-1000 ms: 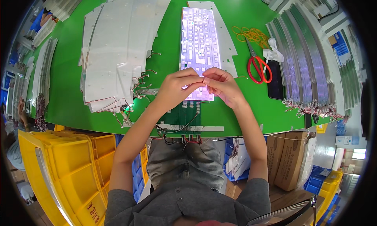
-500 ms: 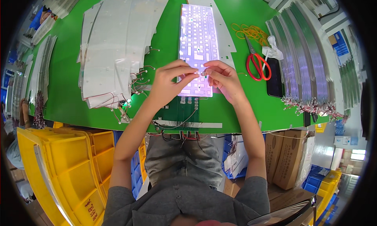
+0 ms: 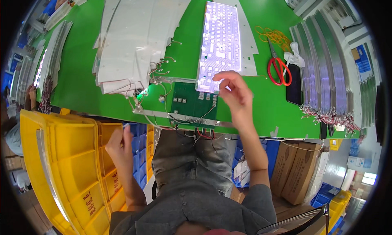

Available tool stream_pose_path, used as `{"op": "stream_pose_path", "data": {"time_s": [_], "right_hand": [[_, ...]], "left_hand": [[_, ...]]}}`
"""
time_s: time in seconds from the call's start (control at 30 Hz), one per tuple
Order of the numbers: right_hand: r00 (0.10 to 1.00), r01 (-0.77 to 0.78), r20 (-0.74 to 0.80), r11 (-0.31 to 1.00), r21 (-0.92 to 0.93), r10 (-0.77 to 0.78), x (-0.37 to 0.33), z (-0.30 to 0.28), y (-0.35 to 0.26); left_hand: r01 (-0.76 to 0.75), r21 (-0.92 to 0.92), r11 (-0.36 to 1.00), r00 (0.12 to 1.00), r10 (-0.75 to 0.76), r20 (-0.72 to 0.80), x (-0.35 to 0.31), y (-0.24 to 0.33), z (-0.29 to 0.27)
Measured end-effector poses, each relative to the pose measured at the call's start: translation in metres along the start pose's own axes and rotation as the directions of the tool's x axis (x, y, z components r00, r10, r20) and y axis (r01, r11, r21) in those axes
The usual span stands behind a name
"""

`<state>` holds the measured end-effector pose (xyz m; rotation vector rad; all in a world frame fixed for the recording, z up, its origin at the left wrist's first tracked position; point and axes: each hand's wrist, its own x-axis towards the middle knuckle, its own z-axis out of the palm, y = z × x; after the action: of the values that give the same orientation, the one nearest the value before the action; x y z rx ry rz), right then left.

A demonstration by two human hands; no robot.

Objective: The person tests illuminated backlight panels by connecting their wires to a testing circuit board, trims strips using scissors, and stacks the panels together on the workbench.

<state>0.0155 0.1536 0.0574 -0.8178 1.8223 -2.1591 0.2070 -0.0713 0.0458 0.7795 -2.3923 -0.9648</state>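
A lit, pale violet keyboard-shaped backlight panel (image 3: 220, 39) lies lengthwise on the green table, partly over a white sheet (image 3: 248, 51). My right hand (image 3: 238, 97) is over its near right corner, fingers curled in toward the thumb; whatever is between them is hidden. Just below the panel sits a green circuit board (image 3: 183, 106) with small white connectors and wires. My left hand (image 3: 119, 147) is off the table, low on the left in front of the yellow crates. Its fingers are pinched together, with a tiny whitish bit at the tips that is too small to name.
A stack of white sheets (image 3: 126, 43) with wired ends fills the left of the table. Red-handled scissors (image 3: 279, 69), yellow rubber bands (image 3: 274, 36), a black phone (image 3: 294, 86) and stacked panels (image 3: 326, 67) lie right. Yellow crates (image 3: 73, 165) and cartons (image 3: 300, 169) stand below.
My left hand has left the panel and dropped down left, past the table edge. My right hand remains near the panel's near end. The view has shifted, so the table things appear further right.
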Motion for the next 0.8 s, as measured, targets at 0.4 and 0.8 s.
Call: {"op": "stream_pose_path", "data": {"time_s": [0.4,0.8], "right_hand": [[0.97,0.235,-0.027,0.961,-0.143,-0.241,-0.042,0.053,-0.047],[0.952,0.294,-0.016,0.93,-0.222,-0.305,-0.054,0.062,-0.051]], "left_hand": [[-0.966,0.047,0.255,0.245,0.956,-0.164,0.019,0.095,0.033],[-0.964,0.096,0.248,0.241,0.967,-0.08,0.01,0.093,0.017]]}}
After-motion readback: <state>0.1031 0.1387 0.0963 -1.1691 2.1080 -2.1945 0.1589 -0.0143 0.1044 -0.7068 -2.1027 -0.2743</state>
